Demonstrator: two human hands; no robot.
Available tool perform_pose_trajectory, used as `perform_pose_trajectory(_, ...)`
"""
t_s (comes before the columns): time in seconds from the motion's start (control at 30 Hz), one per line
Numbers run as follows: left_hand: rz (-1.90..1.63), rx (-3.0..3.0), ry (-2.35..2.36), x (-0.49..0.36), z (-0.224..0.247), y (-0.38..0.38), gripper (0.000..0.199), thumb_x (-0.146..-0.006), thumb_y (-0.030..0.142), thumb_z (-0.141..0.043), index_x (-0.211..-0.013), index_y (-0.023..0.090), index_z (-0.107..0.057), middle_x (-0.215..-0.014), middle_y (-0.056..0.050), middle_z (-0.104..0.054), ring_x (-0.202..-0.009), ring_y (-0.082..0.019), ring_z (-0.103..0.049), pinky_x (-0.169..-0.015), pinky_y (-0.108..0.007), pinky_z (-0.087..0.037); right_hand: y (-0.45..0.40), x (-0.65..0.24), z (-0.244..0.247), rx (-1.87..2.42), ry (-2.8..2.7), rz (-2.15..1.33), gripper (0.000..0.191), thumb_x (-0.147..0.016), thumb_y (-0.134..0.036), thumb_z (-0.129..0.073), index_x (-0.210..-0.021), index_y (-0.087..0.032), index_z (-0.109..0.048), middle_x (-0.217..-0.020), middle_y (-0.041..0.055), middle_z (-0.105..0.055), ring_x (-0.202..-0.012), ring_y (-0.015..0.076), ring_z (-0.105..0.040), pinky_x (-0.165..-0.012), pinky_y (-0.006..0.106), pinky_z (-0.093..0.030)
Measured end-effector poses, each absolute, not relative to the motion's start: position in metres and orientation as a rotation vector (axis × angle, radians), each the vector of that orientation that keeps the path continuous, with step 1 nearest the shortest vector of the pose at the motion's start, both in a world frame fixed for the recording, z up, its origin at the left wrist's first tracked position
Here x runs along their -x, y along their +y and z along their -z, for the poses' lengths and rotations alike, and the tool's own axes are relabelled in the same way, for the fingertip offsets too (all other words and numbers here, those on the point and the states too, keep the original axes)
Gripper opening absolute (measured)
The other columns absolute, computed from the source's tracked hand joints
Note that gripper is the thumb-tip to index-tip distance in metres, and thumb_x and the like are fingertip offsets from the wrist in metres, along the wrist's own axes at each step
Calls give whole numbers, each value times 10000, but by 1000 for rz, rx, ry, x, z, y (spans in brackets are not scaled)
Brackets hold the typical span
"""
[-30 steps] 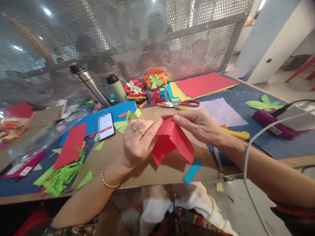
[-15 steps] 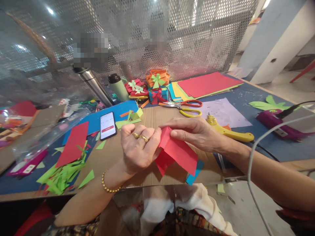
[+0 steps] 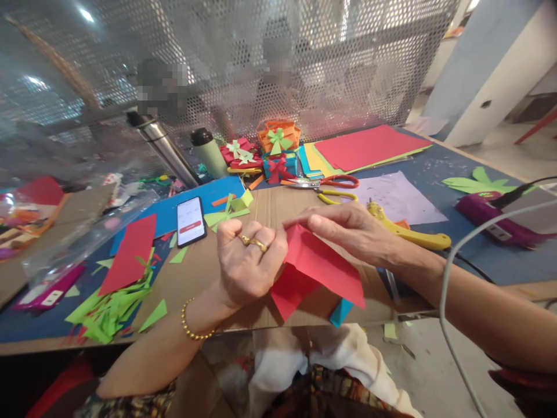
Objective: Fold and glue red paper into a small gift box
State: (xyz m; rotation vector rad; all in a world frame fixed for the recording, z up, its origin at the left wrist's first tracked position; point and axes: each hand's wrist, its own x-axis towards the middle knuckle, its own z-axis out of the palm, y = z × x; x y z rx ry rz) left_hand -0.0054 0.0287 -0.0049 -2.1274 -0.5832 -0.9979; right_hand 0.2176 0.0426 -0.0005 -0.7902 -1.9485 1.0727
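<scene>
A creased sheet of red paper [image 3: 324,264] hangs folded like a tent over the cardboard, its two flaps spread apart. My left hand [image 3: 252,261], with gold rings and a beaded bracelet, is closed on the paper's left upper corner; its fingertips are partly hidden. Along the top fold lie the straight fingers of my right hand [image 3: 348,229], touching the paper from behind. The right thumb is raised off the paper's front. Below the red sheet, a small blue paper piece [image 3: 342,312] pokes out at the cardboard's near edge.
Scissors [image 3: 339,184] and a yellow glue gun [image 3: 404,233] lie beyond my right hand. To the left are a phone [image 3: 190,222], green paper scraps [image 3: 102,310] and a red strip [image 3: 128,252]. Bottles [image 3: 209,154] stand by the mesh screen. A cable [image 3: 444,290] crosses my right forearm.
The red paper's flaps have spread wider, the right one swinging outward. My right thumb has lifted from the paper's front, while my left hand keeps its hold.
</scene>
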Motion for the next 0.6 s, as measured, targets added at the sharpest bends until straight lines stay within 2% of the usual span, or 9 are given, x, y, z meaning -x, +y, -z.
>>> perform_pose_trajectory(0.13, 978, 2122, -561, 5, 6, 28, 132, -969, 82, -552, -982, 179, -640, -687, 16, -645, -592, -160, -550, -667, -384, -307, 44, -215, 3, 797, -1915, -1111, 506, -986, -642, -593, -990, -191, -821, -861, 44, -767, -881, 186, -697, -742, 276, -544)
perform_pose_trajectory(0.37, 1032, 2142, -589, 6, 7, 31, 126, -967, 87, -567, -984, 187, -644, -671, 21, -629, -599, -160, -566, -696, -385, -306, 44, -215, 1, 785, -1882, -1086, 426, -944, -586, -674, -983, -187, -816, -952, 62, -800, -871, 192, -703, -760, 294, -548)
perform_pose_trajectory(0.6, 1005, 2153, -564, 5, 7, 30, 143, -977, 82, -535, -972, 180, -638, -679, 19, -625, -592, -158, -541, -678, -385, -303, 42, -214, -3, 836, -1945, -1024, 584, -953, -738, -568, -872, -198, -778, -810, 26, -725, -789, 167, -636, -662, 268, -479)
